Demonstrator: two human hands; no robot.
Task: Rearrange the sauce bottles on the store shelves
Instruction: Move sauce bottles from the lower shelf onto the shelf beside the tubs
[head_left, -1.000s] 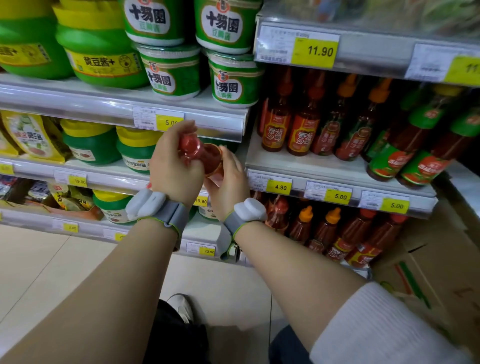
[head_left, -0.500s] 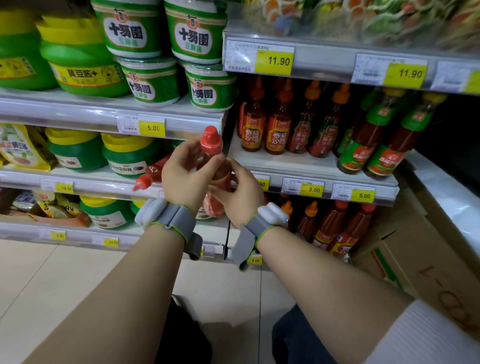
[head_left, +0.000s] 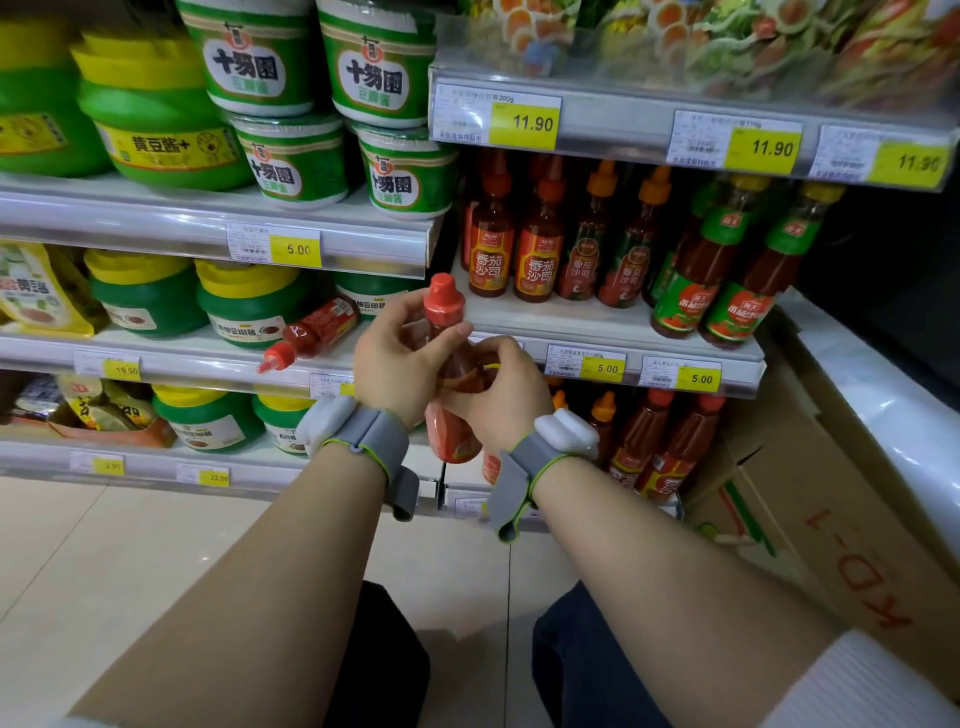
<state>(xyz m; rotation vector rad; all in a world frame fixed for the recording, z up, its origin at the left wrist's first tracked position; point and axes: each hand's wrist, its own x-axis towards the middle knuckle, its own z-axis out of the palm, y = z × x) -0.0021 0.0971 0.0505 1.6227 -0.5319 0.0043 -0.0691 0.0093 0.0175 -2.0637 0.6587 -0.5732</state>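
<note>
A red-capped sauce bottle (head_left: 453, 374) is held upright in front of the middle shelf (head_left: 613, 332), gripped by the left hand (head_left: 400, 358) near its neck and by the right hand (head_left: 506, 395) round its body; a second bottle (head_left: 311, 332) is seen lying left of it among green tubs (head_left: 244, 306); upright bottles (head_left: 540, 244) are ranged behind.

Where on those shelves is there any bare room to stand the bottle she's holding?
The bottle is gripped by both the left hand and right hand. Bare shelf board shows in front of the ketchup row, left of the green-label bottles. The tub shelf is crowded, where a fallen bottle lies among tubs.
</note>
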